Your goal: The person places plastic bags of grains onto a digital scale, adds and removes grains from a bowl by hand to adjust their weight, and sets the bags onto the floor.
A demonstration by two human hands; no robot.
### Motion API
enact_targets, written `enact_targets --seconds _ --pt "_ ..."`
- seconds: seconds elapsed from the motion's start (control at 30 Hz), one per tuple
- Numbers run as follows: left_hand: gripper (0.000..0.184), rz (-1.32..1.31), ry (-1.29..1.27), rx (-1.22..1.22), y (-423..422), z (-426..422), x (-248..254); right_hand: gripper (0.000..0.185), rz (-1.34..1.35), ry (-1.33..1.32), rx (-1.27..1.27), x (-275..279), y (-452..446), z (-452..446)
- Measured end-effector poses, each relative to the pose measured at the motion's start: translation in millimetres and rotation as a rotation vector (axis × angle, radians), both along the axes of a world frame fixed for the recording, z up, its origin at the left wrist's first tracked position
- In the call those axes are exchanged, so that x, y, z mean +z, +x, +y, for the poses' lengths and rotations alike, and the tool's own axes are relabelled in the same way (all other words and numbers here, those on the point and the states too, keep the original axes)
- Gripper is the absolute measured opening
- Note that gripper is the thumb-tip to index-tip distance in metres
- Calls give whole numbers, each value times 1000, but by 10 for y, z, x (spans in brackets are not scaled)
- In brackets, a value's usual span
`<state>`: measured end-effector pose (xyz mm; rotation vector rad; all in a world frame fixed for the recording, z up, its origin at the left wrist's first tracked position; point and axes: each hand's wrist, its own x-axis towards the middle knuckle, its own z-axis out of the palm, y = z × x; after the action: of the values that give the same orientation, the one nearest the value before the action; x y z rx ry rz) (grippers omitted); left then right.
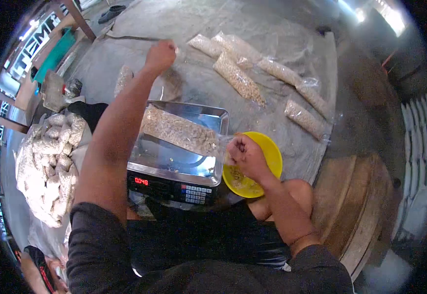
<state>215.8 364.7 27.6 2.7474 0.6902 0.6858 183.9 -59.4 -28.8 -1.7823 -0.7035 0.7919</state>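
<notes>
My right hand (pixel 240 153) is closed on the gathered open end of a clear plastic bag (pixel 181 131) filled with pale pieces. The bag lies slanting above the metal tray of a digital scale (pixel 159 156), whose red display reads about 0.048. Beneath and beside that hand is a yellow bowl (pixel 272 154) with some small pieces inside. My left hand (pixel 161 56) is raised beyond the scale with its fingers curled together; what they hold, if anything, is too small to name.
Several filled bags (pixel 238 78) lie on the grey surface at the back and right. A large sack of filled small bags (pixel 51 157) stands at the left. Wooden planks (pixel 355 206) are at the right. Part of another person (pixel 34 274) shows at the lower left.
</notes>
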Motion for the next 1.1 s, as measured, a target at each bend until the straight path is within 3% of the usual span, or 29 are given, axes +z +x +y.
enact_targets --seconds 0.1,0.17,0.23,0.3,0.43,0.5,0.57,0.63,0.7,0.73,0.8,0.9,1.0,1.1 --pt "25 366 94 -106 172 144 -743 30 -5 -319 214 284 259 -123" --pt "26 612 188 -239 226 133 -1039 37 108 -273 282 203 460 -259" --pt "33 684 379 -461 222 46 -976 44 55 -311 297 416 533 -315" --pt "41 250 -14 -311 -87 -201 -773 49 -94 -399 297 458 588 -439" --pt "35 -144 -349 -209 -1338 -1282 299 52 -259 -457 206 476 690 -611" --pt "30 -206 -262 -101 -2168 -1742 450 52 -239 -462 167 382 701 -651" --pt "27 -149 -126 -28 -2974 -2028 454 54 -278 -408 204 467 627 -637" --pt "34 -137 -84 255 -3669 -2200 247 55 -305 -411 231 511 582 -689" --pt "44 120 24 568 -4292 -2278 11 56 -331 -446 281 477 562 -668" --pt "57 360 -99 706 -4741 -2274 -358 57 -305 -444 288 494 532 -651" --pt "67 149 -248 869 -4910 -2403 -538 59 -255 -444 307 511 490 -632" --pt "75 375 -230 782 -4680 -2498 -170 62 -344 -409 335 203 595 -619" --pt "78 480 -269 843 -4484 -2594 -68 65 -349 -452 310 284 516 -583" --pt "79 570 -70 782 -4350 -2840 -103 65 -397 -548 314 90 498 -627"
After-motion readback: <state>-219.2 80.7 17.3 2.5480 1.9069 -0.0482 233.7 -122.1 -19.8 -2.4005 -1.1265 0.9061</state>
